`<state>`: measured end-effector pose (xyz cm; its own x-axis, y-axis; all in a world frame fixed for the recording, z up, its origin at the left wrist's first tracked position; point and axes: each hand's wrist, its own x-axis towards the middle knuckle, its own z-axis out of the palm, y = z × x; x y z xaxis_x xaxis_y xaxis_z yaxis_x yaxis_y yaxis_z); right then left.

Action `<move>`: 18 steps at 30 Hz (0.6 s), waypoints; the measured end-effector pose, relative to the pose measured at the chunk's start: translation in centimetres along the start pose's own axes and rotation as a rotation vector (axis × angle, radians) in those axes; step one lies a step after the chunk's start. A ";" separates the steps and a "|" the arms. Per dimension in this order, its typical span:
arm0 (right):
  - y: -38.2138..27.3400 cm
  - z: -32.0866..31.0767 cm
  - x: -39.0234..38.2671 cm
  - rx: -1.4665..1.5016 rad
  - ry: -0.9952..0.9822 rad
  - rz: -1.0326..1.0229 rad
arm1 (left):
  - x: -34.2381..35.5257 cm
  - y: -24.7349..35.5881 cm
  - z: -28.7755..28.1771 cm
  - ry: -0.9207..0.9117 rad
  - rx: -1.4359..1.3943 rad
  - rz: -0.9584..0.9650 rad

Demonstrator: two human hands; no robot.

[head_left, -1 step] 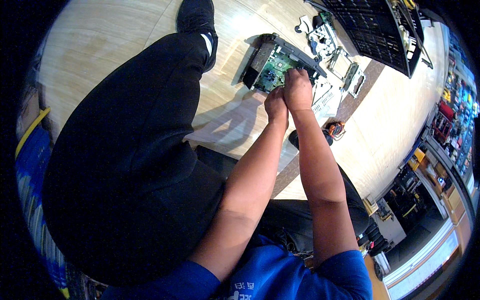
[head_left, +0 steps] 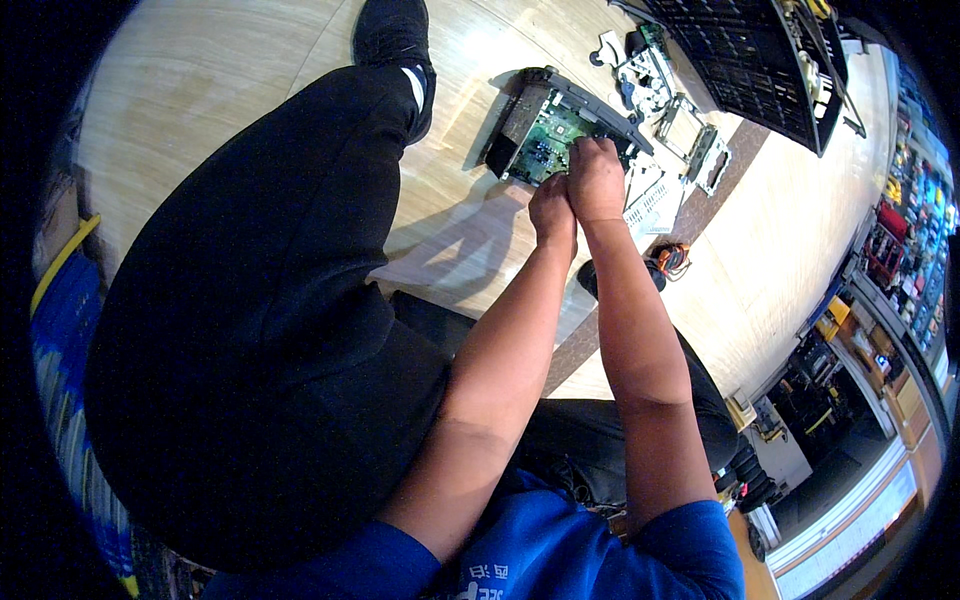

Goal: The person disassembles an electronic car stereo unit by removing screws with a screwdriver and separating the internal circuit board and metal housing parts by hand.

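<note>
On the floor in front of me lies a black device casing [head_left: 515,125], with a green circuit board [head_left: 562,128] exposed inside. My right hand [head_left: 597,180] is over the board's near right part, its fingers curled down and pressed together. Against it, at the near edge of the casing, my left hand [head_left: 552,208] is closed too, its fingertips out of sight. Whatever either hand grips is hidden by the hands themselves.
Loose metal brackets [head_left: 700,155] and frame parts lie right of the casing. A vented light metal plate [head_left: 650,205] is near my right wrist. An orange-and-black item [head_left: 672,260] lies nearer. A large black panel [head_left: 750,60] stands at far right. My black shoe [head_left: 392,35] is at far left.
</note>
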<state>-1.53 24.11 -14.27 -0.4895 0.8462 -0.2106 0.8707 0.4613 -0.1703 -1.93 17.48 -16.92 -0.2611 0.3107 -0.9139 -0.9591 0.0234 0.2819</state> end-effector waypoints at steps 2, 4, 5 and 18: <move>-0.2 -0.2 -0.1 0.001 0.008 0.003 | 0.0 -0.1 0.0 -0.005 0.002 0.008; -0.7 -0.7 -0.2 -0.042 -0.008 0.018 | 0.3 -0.3 -0.2 -0.006 0.005 0.017; -0.8 -0.7 -0.1 -0.041 -0.008 0.016 | 0.7 -0.6 -0.4 -0.003 0.026 0.018; -0.5 -0.3 0.0 -0.019 -0.016 0.043 | 0.8 -1.1 -0.3 -0.004 -0.066 -0.038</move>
<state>-1.91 23.94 -13.86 -0.4521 0.8610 -0.2332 0.8917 0.4297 -0.1421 -1.16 17.37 -18.03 -0.2242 0.3144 -0.9224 -0.9735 -0.0279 0.2271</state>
